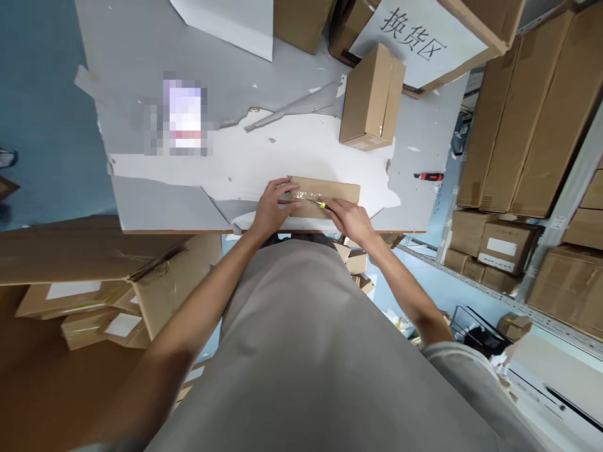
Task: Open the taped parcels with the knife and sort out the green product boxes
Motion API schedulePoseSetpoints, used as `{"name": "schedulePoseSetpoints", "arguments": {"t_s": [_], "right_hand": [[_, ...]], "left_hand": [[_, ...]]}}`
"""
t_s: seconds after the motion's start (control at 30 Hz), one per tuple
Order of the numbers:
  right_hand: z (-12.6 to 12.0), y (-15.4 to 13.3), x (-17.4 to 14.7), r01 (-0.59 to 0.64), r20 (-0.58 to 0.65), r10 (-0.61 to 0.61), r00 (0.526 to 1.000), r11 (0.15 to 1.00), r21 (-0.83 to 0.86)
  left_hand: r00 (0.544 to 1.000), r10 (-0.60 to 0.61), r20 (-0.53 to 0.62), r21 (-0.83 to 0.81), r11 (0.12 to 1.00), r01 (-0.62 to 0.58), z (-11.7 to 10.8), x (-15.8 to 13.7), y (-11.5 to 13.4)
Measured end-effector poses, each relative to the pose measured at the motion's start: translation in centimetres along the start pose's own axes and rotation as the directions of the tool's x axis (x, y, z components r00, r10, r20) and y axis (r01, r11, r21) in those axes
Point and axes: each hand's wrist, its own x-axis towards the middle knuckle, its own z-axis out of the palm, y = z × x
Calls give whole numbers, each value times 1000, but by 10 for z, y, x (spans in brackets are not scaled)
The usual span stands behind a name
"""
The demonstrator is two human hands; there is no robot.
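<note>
A flat, narrow cardboard box (348,190) lies in front of me near the table's front edge, with shiny clear tape along its top. My left hand (274,210) grips the box's left end, fingers and thumb bent over it. In my right hand (351,221) is a cutter knife (323,205) with a yellow and black handle. Its slim blade points left and lies over the tape, close to my left fingertips. Whether the blade has gone through the tape I cannot make out.
A taller cardboard box (365,103) stands behind, and a red and black utility knife (429,177) lies at the right. Further back is a large box with a written sign (419,37). A blurred bright item (184,116) is at the left. Shelves (527,276) hold boxes on the right.
</note>
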Motion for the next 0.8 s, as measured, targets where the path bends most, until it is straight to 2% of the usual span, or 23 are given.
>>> {"name": "schedulePoseSetpoints", "arguments": {"t_s": [0.1, 0.27, 0.8], "right_hand": [[-1, -19, 14, 7, 96, 11, 995, 981, -194], [-5, -35, 24, 28, 160, 40, 986, 917, -399], [-17, -68, 31, 2, 223, 129, 966, 862, -507]], "left_hand": [[1000, 19, 19, -17, 1000, -19, 0, 3, -3], [998, 42, 39, -47, 998, -40, 0, 5, -7], [997, 57, 54, -79, 995, -53, 7, 12, -14]]}}
